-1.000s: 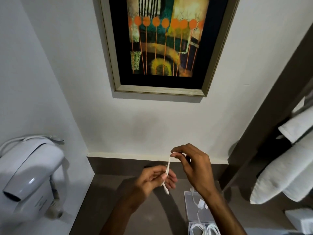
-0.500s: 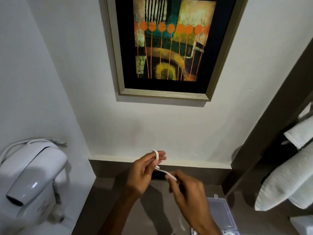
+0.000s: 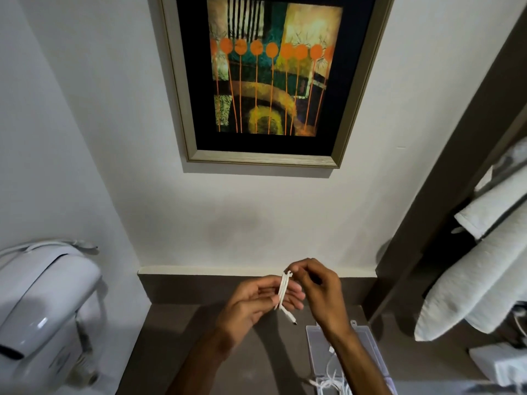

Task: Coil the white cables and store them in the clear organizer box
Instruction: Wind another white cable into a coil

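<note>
A thin white cable [image 3: 283, 290] is wound in several loops around the fingers of my left hand [image 3: 256, 302], held above the brown counter. Its plug end [image 3: 291, 319] hangs free below the loops. My right hand [image 3: 320, 292] pinches the top of the loops from the right. The clear organizer box [image 3: 363, 342] lies open on the counter under my right forearm, partly hidden. More loose white cable [image 3: 330, 382] lies in it near the bottom edge.
A white wall-mounted hair dryer [image 3: 42, 303] sits at the left. A framed painting [image 3: 268, 78] hangs on the wall ahead. Rolled white towels [image 3: 479, 280] fill a dark shelf at the right. The brown counter [image 3: 171, 337] ends at the wall.
My right hand has risen from low beside the box to the top of the loops. More turns of cable now sit around my left fingers, and the view has shifted slightly.
</note>
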